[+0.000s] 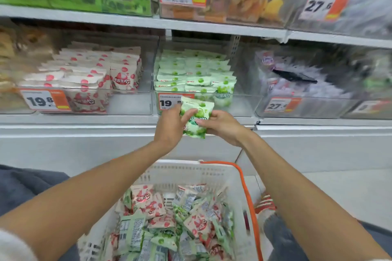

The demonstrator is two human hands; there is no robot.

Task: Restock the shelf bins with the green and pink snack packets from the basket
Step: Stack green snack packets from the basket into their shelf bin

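Thumbs and fingers of the left hand point(169, 128) and right hand point(221, 127) pinched one green packet point(196, 117) before the green bin point(240, 105) at twelve o'clock, where an early release could drop it short.

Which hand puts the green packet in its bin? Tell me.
Probably right: the right hand pinches the green packet and sits nearer the bare right side of the green bin; the left hand holds its edge.
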